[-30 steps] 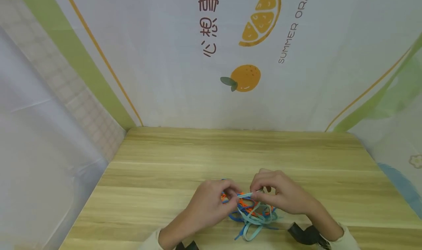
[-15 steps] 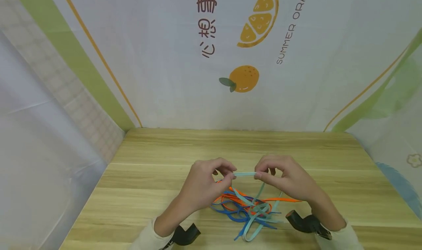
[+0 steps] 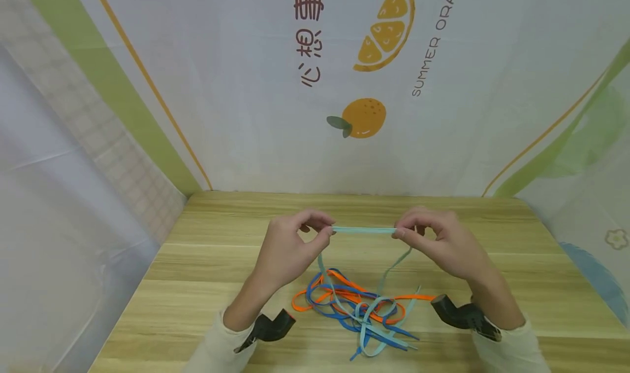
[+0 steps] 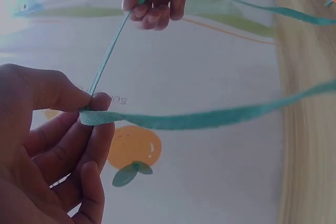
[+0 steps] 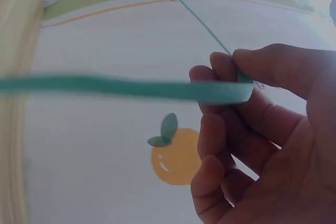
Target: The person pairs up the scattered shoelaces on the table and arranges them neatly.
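Note:
A light teal shoelace (image 3: pixel 364 229) is stretched level between my two hands above the table. My left hand (image 3: pixel 290 247) pinches it between thumb and forefinger, and my right hand (image 3: pixel 443 242) pinches it the same way on the other side. From each hand a length of the lace hangs down to the pile. In the left wrist view the flat teal shoelace (image 4: pixel 199 119) bends over the fingertips and trails off to the right. Below lie a tangled orange shoelace (image 3: pixel 300 308) and a blue shoelace (image 3: pixel 327 314), with loops of teal lace crossing over them.
The wood-grain table (image 3: pixel 221 285) reaches back to a white cloth backdrop (image 3: pixel 256 143) printed with oranges. Cloth also hangs at the left and right. A black curved wrist mount (image 3: pixel 275 326) sits on the left wrist and another black mount (image 3: pixel 453 313) on the right.
Both hands have risen from the pile, moved away from me and spread apart, drawing the teal shoelace taut. More of the orange and blue laces shows beneath.

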Available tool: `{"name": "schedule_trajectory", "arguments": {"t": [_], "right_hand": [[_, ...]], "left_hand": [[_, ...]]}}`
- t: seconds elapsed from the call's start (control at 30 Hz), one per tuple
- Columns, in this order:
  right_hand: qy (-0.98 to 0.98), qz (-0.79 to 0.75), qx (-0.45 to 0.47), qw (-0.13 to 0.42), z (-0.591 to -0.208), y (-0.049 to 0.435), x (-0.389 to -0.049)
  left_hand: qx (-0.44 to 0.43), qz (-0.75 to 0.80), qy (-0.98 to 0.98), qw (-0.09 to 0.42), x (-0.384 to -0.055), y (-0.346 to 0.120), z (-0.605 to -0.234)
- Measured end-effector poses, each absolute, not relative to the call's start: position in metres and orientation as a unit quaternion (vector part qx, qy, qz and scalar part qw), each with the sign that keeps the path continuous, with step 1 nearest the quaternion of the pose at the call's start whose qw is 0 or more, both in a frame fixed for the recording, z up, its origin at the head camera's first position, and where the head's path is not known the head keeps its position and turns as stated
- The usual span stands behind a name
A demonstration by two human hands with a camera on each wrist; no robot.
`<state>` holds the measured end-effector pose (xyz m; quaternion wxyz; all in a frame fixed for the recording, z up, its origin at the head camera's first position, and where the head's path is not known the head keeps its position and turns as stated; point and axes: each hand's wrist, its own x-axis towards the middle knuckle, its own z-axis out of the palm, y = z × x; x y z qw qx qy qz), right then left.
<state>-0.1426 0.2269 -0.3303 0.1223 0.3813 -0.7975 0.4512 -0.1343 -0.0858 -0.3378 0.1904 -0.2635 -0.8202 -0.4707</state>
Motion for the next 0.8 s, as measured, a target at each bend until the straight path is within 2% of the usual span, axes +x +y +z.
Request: {"name": "schedule_trajectory", "arguments": {"t": [0.33, 0.8], "right_hand": [[-0.803, 0.476, 0.319, 0.165, -0.321, 0.242, -0.148], [-0.798, 0.519, 0.258, 0.165, -0.316, 0.274, -0.153]], "left_hand": [[-0.226, -0.494, -0.813, 0.21, -0.144, -0.098, -0.335], [-0.181, -0.521, -0.802, 0.227, -0.164, -0.124, -0.327]]}}
